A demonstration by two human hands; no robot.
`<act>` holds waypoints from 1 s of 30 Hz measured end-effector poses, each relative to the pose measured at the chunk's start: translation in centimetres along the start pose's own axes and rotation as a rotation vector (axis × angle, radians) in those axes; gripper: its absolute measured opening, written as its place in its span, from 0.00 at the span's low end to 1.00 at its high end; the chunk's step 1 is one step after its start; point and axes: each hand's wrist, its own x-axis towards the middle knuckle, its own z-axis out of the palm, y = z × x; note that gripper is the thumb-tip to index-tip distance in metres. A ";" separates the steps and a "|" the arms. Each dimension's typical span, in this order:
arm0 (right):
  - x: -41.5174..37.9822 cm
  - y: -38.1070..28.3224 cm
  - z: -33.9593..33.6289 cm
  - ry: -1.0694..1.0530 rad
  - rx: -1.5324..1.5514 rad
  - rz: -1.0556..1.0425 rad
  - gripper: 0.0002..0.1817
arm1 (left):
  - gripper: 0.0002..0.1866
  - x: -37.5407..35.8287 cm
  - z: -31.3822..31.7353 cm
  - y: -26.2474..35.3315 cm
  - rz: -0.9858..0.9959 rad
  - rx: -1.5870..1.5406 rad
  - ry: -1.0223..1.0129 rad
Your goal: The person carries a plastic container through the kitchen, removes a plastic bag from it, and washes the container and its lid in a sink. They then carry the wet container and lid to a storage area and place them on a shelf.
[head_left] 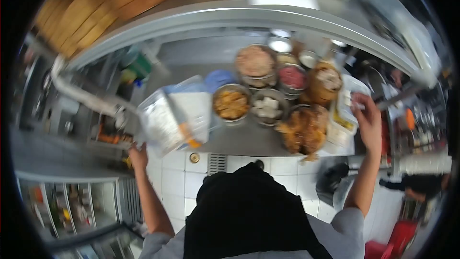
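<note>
My left hand (138, 156) is low beside the left end of the steel table, near a clear plastic bag (163, 122) with pale contents. Its fingers look loosely apart, with nothing visible in them. At the table's right end, the fingers of my right hand (368, 121) bend over the edge of a white plastic container (352, 88) and seem to grip it. Greenish-yellow food (341, 121) lies in the container. Left of it stand a browned, glossy piece of food (304, 132) and a brown jar-like vessel (326, 84). Blur hides finer detail.
Metal bowls hold orange-brown pieces (231, 104), white chunks (267, 108), pink minced food (292, 76) and pale mince (255, 61). A steel shelf edge (249, 17) crosses above the table. A black bin bag (332, 182) stands below at right. Another person (421, 187) is farther right.
</note>
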 end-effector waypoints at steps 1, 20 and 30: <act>-1.4 -2.1 2.6 -0.135 0.110 -0.003 0.18 | 0.24 -0.3 -0.4 -0.1 -0.067 -0.029 -0.099; -9.3 2.1 48.2 -0.112 0.482 0.820 0.21 | 0.10 -3.7 -0.4 -3.2 -0.308 -1.256 -0.633; -5.8 4.2 48.8 -0.151 0.892 0.793 0.08 | 0.11 -10.0 -9.8 -15.0 -0.227 -1.178 -0.350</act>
